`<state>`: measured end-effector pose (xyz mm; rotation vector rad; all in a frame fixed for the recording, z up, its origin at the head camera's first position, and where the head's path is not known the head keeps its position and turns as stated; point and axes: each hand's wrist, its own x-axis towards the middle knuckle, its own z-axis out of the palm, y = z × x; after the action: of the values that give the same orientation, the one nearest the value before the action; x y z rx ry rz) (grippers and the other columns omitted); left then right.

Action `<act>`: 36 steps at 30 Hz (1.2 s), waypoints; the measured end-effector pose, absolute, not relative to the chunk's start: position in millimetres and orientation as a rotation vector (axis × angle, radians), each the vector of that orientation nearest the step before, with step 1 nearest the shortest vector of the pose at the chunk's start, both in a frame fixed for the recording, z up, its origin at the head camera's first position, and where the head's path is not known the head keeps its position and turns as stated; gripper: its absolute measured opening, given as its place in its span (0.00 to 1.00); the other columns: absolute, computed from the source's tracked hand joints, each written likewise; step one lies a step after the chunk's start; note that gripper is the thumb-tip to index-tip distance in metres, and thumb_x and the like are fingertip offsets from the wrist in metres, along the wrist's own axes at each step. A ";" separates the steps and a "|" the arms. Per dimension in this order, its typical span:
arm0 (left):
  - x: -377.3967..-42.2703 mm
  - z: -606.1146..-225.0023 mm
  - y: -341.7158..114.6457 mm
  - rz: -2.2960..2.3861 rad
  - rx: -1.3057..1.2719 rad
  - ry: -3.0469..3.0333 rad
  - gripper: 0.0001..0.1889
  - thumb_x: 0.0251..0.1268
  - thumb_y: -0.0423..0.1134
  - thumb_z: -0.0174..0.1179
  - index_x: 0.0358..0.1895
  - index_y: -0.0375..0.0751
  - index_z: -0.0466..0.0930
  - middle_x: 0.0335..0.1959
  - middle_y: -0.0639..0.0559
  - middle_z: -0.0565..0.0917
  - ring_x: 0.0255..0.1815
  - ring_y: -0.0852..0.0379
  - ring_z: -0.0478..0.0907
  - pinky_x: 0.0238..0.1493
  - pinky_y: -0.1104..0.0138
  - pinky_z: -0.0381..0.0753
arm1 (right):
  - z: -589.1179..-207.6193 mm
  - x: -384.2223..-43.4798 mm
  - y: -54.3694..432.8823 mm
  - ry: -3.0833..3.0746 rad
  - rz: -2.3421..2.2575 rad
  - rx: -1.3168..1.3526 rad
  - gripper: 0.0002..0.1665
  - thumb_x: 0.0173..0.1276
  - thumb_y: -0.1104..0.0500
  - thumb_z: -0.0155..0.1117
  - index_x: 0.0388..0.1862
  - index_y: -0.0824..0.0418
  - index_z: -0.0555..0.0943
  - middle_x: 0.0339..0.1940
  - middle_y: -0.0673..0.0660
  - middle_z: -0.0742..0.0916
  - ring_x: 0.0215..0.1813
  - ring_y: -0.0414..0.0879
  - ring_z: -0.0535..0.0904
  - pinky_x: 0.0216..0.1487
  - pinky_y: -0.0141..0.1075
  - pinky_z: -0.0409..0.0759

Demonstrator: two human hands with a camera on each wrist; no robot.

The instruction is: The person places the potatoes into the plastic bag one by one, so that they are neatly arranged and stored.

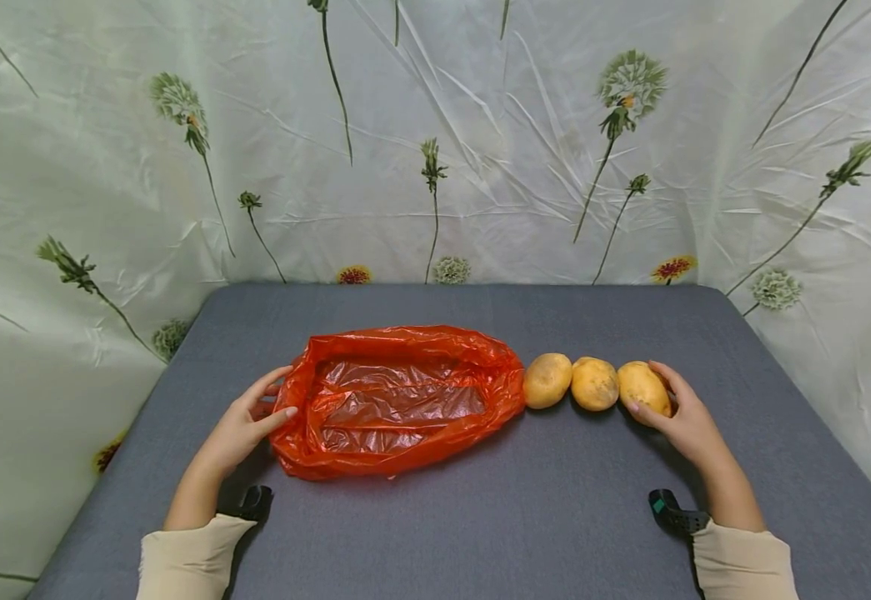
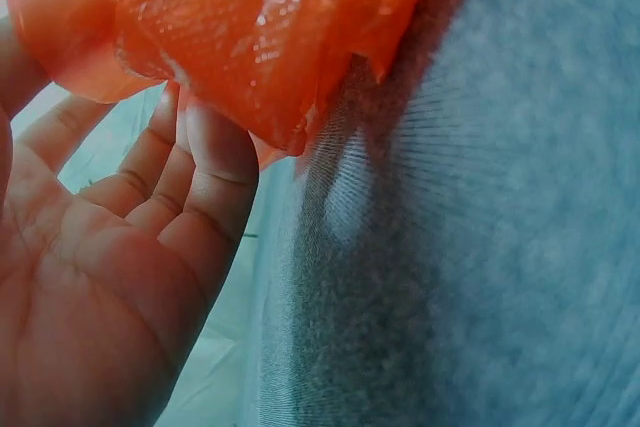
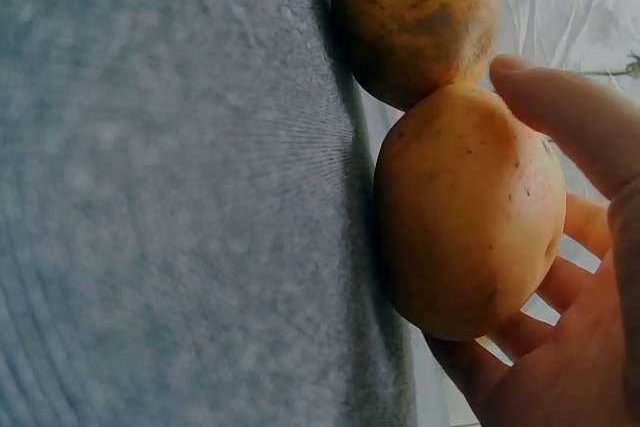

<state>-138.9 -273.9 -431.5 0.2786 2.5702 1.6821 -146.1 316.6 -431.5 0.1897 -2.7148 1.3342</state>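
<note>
Red plastic bag (image 1: 401, 402): your left hand (image 1: 237, 428) touches left end, fingers loosely spread. Right of bag, three potatoes (image 1: 595, 384) in row; your right hand (image 1: 690, 423) curls round farthest potato (image 1: 640, 385).

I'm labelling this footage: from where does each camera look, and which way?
Head: on the head, facing forward and down over red bag and three potatoes; left grip, right grip, sleeves show.
Left wrist: worn there, facing the bag; left grip shows.
Right wrist: worn there, facing two potatoes; right grip shows.
Shared by head and right wrist: two potatoes, right grip.
</note>
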 end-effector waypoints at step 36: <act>-136.9 -430.3 -273.7 1.729 0.324 2.558 0.28 0.61 0.33 0.56 0.65 0.39 0.59 0.41 0.39 0.70 0.31 0.56 0.73 0.28 0.66 0.74 | -421.2 -141.4 312.7 -2.546 1.198 0.055 0.43 0.53 0.63 0.68 0.66 0.63 0.60 0.57 0.68 0.69 0.43 0.24 0.63 0.39 0.17 0.62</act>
<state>-136.9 -273.7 -430.3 0.3243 2.5578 1.7293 -141.4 312.7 -421.2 0.0553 -2.5459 1.1978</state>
